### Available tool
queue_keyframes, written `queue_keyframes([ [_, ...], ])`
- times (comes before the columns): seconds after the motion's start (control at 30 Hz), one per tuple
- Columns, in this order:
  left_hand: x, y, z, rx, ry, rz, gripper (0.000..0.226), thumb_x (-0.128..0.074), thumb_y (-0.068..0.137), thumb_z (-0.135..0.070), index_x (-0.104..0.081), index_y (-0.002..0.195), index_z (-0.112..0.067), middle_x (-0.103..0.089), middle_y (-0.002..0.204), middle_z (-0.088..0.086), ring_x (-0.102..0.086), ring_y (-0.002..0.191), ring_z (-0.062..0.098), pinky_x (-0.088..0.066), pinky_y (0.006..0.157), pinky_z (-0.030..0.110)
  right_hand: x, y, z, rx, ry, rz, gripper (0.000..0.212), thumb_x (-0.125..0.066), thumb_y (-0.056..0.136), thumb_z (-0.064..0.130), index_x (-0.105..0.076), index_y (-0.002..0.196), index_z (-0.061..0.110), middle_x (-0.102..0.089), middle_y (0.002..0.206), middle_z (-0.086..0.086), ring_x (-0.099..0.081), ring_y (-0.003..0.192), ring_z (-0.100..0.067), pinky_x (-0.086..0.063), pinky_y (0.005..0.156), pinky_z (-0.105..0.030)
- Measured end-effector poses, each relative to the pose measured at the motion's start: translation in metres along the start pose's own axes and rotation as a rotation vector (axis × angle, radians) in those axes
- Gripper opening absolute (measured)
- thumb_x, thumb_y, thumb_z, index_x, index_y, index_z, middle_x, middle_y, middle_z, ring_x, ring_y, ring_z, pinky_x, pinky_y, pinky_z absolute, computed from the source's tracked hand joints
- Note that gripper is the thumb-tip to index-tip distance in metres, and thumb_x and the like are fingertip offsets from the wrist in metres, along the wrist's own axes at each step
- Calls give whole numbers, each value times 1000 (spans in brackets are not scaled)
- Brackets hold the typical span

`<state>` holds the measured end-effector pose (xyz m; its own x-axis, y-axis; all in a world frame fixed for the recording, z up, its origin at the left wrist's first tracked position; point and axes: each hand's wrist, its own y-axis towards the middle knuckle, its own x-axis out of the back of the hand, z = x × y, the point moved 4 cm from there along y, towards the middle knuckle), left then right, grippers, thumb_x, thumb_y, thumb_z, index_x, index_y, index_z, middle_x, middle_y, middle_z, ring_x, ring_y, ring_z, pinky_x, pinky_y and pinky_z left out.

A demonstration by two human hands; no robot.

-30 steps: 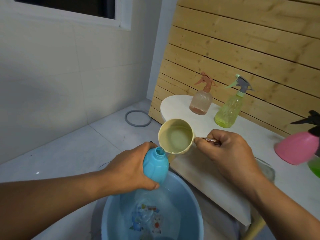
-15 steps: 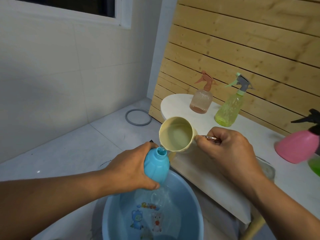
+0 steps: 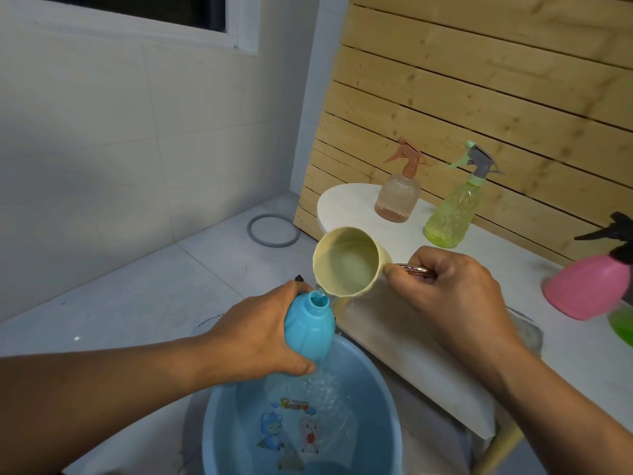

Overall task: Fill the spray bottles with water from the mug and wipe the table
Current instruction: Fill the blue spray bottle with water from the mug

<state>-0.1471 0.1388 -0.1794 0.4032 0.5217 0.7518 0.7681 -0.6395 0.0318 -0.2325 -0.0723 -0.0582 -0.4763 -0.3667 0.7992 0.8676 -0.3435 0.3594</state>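
Right, your left hand [image 3: 260,334] is gripping the blue bottle [image 3: 308,329] over the basin [image 3: 383,389] to catch spills; your right hand [image 3: 455,289] is gripping and tipping the mug [image 3: 346,262].

No readable text. The basin [image 3: 383,399] floor, below the left hand's fingers [image 3: 301,366], carries cartoon figures and a small coloured word too blurred to read.

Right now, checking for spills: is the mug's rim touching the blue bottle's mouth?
Cannot tell. In the head view the mug rim sits right over the blue bottle mouth and overlaps it, so neither contact nor gap shows.
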Motion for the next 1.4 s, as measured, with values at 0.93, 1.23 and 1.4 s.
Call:
queue_keyframes([
  [0.93,0,-3,-2,11,-20,-7,88,-91,58,-58,-36,126,-55,-59,111,-25,-64,98,4,-61,80,30,2,-3,3,41,-43,-54,40,-69,84,45,-55,65,12,-52,58,-5,-50,65,-20,-41,54,-34],
  [1.23,-2,-2,-1,15,-22,-2,90,-91,57,-59,-36,128,-53,-59,112,-24,-64,99,5,-61,80,30,3,-4,4,70,-50,-65,39,-68,84,43,-54,65,12,-52,57,-4,-49,63,-20,-41,56,-33],
  [1.4,-3,-3,-1,9,-19,8,89,-91,58,-60,-35,128,-55,-58,113,-24,-64,100,5,-62,81,30,3,-4,5,79,-45,-66,40,-68,85,45,-54,64,15,-53,55,-2,-49,60,-18,-40,55,-33],
])
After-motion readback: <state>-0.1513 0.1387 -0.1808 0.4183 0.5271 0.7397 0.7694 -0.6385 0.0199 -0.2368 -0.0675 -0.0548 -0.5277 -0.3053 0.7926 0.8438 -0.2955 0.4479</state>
